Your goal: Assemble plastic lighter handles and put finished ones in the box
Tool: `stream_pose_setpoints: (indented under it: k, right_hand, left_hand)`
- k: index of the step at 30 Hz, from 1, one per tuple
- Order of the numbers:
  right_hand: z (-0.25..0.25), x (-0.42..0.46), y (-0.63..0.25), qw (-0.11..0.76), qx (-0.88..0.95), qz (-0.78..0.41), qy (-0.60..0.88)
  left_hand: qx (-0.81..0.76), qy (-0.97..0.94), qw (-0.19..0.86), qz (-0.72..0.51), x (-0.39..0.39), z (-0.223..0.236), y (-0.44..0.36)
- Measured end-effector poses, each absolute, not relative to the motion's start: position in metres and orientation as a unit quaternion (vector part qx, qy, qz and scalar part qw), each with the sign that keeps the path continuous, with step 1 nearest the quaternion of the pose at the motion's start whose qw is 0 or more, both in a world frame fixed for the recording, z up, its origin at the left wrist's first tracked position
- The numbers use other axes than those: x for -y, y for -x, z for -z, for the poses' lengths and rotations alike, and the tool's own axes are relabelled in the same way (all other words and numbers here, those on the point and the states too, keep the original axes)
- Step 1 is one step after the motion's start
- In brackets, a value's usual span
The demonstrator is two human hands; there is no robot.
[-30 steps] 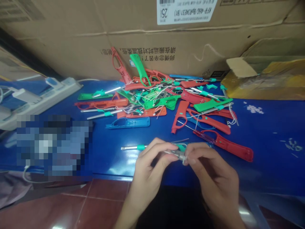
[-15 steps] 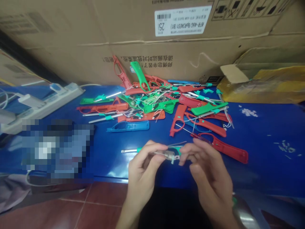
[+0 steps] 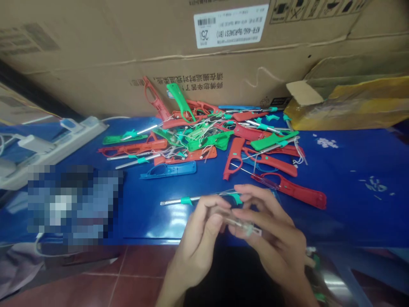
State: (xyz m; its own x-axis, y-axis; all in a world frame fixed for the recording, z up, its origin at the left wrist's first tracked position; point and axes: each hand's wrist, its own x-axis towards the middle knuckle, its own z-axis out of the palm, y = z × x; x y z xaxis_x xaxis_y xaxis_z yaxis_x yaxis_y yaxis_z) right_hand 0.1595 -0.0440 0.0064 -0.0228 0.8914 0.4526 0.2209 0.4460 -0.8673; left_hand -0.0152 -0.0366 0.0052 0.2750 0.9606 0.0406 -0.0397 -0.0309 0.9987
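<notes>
Between thumb and fingers, my left hand grips a small clear plastic lighter tank, its pale green and white fitting pointing right. My right hand closes on the fitting end, with the thumb below and a finger above. Both hands are over the table's front edge. Just behind them lies a metal lighter tube with a green clip, partly hidden by my left hand. A screwdriver with a see-through reddish handle rests beyond my right hand, near a red lighter handle shell.
Red, green and blue handle shells, metal tubes and white wires form a pile at the back. A large cardboard box stands behind it. Left are a power strip and a blurred-out item. White bits lie right, near a yellow-taped carton.
My right hand has moved left and closed onto the tank's fitting end, where its fingers were just beside it. The tank now tilts down to the right. The view has shifted slightly.
</notes>
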Motion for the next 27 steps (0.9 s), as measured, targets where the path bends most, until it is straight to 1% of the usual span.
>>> stream_pose_setpoints:
  k: [3, 6, 8, 12, 15, 19, 23, 27]
  right_hand:
    - [-0.004, 0.042, -0.154, 0.646, 0.547, -0.309, 0.434]
    - [0.001, 0.038, -0.148, 0.734, 0.415, -0.29, 0.453]
    - [0.004, 0.036, -0.147, 0.75, 0.377, -0.282, 0.464]
    - [0.007, 0.033, -0.147, 0.756, 0.371, -0.275, 0.464]
    - [0.009, 0.031, -0.146, 0.754, 0.373, -0.266, 0.47]
    - [0.008, 0.032, -0.144, 0.724, 0.402, -0.26, 0.497]
    - [-0.005, 0.031, -0.163, 0.642, 0.473, -0.275, 0.537]
    - [-0.014, 0.025, -0.2, 0.569, 0.528, -0.238, 0.583]
  left_hand:
    - [-0.407, -0.571, 0.547, -0.457, 0.032, -0.005, 0.011]
    - [-0.431, -0.591, 0.49, -0.474, 0.027, -0.007, 0.008]
    - [-0.443, -0.635, 0.415, -0.478, 0.024, -0.009, 0.006]
    - [-0.462, -0.697, 0.261, -0.483, 0.021, -0.009, 0.001]
    - [-0.488, -0.705, 0.198, -0.475, 0.02, -0.006, -0.005]
    - [-0.507, -0.722, 0.161, -0.442, 0.02, -0.001, -0.011]
    - [-0.517, -0.724, 0.15, -0.431, 0.019, 0.006, -0.012]
    - [-0.497, -0.739, 0.156, -0.428, 0.016, 0.008, -0.01]
